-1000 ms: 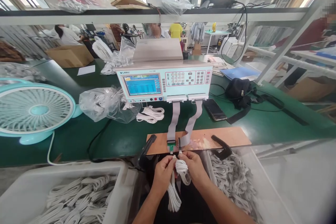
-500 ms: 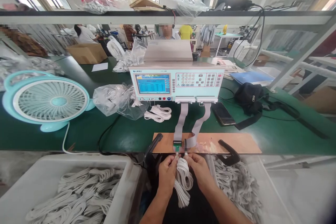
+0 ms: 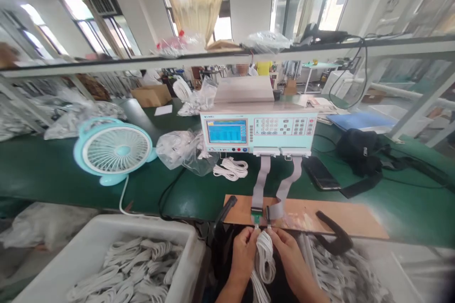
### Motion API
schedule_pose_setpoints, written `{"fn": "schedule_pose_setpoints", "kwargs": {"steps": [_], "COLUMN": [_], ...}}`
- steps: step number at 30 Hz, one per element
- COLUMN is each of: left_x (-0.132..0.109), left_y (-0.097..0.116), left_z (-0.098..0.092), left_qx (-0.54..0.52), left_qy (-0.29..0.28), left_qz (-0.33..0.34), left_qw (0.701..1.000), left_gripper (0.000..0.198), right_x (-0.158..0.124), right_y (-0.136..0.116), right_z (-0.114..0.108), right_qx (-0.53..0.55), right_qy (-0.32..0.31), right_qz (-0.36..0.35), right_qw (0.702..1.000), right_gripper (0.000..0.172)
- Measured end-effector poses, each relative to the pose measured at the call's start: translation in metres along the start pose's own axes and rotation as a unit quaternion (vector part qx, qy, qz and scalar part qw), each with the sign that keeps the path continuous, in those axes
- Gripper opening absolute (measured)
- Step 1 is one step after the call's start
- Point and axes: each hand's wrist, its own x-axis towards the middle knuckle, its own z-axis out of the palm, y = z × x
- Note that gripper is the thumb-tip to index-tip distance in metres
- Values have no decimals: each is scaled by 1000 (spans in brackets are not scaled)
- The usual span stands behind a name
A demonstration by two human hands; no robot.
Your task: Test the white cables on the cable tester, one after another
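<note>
A coiled white cable [image 3: 265, 261] hangs between my two hands at the front edge of the bench. My left hand [image 3: 244, 251] pinches one of its plug ends against a small green circuit board [image 3: 256, 218] on the end of a grey ribbon cable [image 3: 262, 181]. Opposite, my right hand [image 3: 285, 248] pinches the other end at the dark connector [image 3: 268, 214] of a second ribbon cable [image 3: 290, 183]. Fingers cover most of both plugs, so how far they are seated cannot be seen. Both ribbons run up to a tester [image 3: 227, 131] with a lit blue screen.
A wooden board [image 3: 344, 218] lies along the bench edge, with black clamps [image 3: 227, 208] near its ends. Crates of coiled cables [image 3: 138, 265] stand at both sides below. A fan [image 3: 113, 150], another cable coil [image 3: 231, 169] and a phone [image 3: 322, 173] lie around the tester.
The camera view has tilted up and turned left, so the bench and hands appear lower and farther right. Both hands keep their pinch on the cable ends.
</note>
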Motion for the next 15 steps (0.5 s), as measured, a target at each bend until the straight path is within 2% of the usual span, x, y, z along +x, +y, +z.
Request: {"fn": "schedule_pose_setpoints", "kwargs": {"steps": [4,8,15], "left_x": [6,10,8], "left_y": [4,1,1], "left_z": [1,1,3], "left_qx": [8,33,38], "left_qy": [-26,-24,-23], "left_qz": [-5,-5,-4], "left_qw": [1000,999,999], "left_gripper": [38,44,46], "right_x": [4,9,10], "right_y": [4,5,8], "right_z": [-2,-2,3], "right_qx": [58,93,104], "right_qy": [-31,-57,-20], "right_qz": [6,15,12], "right_qw": [998,994,994], "right_gripper": [24,26,26]}}
